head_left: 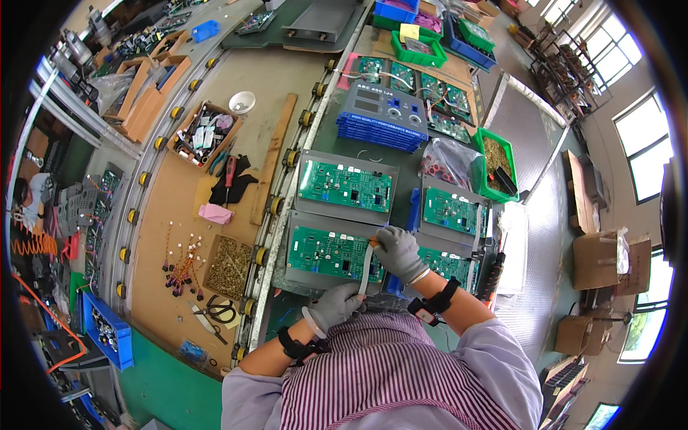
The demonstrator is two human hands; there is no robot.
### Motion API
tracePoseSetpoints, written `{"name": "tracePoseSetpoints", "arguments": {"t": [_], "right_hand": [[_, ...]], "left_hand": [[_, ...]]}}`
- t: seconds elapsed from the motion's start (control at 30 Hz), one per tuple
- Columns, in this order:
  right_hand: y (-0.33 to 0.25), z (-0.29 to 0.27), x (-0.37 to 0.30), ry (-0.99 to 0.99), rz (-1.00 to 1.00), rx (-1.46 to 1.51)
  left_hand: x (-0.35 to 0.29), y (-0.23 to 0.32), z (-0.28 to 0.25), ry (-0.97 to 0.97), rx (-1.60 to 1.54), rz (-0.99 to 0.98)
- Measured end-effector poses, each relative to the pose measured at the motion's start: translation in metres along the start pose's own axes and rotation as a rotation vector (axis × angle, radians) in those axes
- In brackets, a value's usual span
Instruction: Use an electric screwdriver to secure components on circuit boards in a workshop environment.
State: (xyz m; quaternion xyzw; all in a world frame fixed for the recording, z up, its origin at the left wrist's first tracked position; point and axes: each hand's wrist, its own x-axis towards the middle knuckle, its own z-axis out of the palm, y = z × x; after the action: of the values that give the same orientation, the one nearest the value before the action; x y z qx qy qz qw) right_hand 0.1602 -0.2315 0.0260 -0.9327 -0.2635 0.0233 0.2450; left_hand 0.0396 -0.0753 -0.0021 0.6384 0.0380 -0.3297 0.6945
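Observation:
My left hand, in a grey glove, pinches the lower end of a flat grey ribbon cable. My right hand, also gloved, grips the cable's upper end at the right edge of a green circuit board mounted on a grey metal plate. The cable runs nearly upright between the two hands. A second green board on a plate lies just beyond it, and a third one sits to the right.
A stack of blue panels lies further back. A green bin of small parts and a clear bag sit at right. A box of brass screws, scissors and wire connectors rest on the brown board at left.

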Motion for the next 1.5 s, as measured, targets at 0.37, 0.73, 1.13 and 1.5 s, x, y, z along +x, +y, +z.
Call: {"name": "tracePoseSetpoints", "arguments": {"t": [0.37, 0.73, 1.13, 1.5], "right_hand": [[0.001, 0.007, 0.000, -0.022, -0.077, -0.127], [-0.001, -0.001, 0.004, -0.219, 0.085, -0.235], [0.016, -0.023, -0.004, -0.279, 0.205, 0.221], [0.009, -0.014, 0.008, -0.144, -0.083, -0.223]], "left_hand": [[-0.004, 0.006, -0.002, 0.051, 0.397, 0.153], [-0.006, 0.004, 0.003, 0.133, 0.603, 0.149], [-0.004, 0.012, 0.006, 0.168, 0.614, -0.008], [0.006, 0.074, 0.022, 0.501, 1.375, 0.173]]}}
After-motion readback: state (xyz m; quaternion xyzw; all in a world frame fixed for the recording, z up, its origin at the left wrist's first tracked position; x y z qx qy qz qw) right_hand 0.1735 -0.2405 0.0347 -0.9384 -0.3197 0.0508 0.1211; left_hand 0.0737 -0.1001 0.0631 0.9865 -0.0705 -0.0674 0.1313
